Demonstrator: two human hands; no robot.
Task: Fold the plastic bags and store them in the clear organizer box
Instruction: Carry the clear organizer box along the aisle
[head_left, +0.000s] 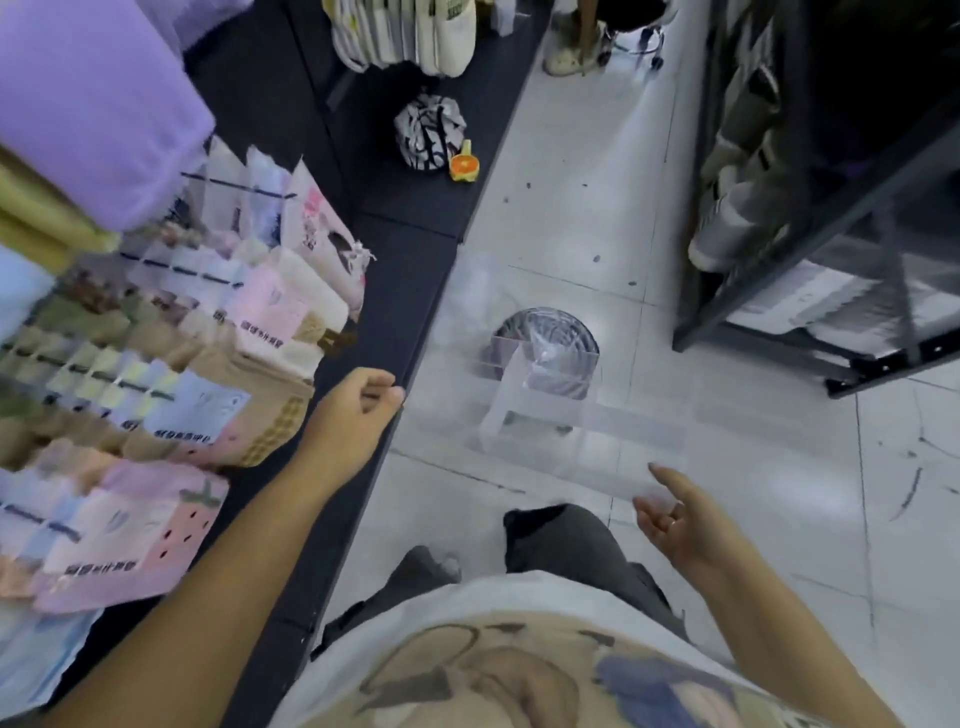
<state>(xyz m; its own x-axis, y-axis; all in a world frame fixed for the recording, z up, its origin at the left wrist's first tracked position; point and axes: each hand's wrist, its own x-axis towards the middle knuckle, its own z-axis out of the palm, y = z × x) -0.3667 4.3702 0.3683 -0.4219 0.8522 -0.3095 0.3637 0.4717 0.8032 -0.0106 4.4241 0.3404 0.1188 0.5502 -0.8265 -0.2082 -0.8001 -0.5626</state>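
A clear plastic bag (587, 431), blurred, stretches across in front of me above the floor. My left hand (358, 405) has its fingers curled and pinches the bag's left edge beside the dark shelf edge. My right hand (670, 514) is palm-up with fingers relaxed, and the bag's right end lies against its fingertips. Seen through the bag, the clear organizer box (540, 384) stands on the floor in front of a round ribbed metal object (550, 332). Something clear and crinkled sits in the box.
A dark display shelf (395, 291) on my left carries packaged socks (218, 353) and folded towels (93, 114). A black metal rack (810, 291) stands at the right. Another person's feet and a stool (587, 47) are far ahead on the white tiled floor.
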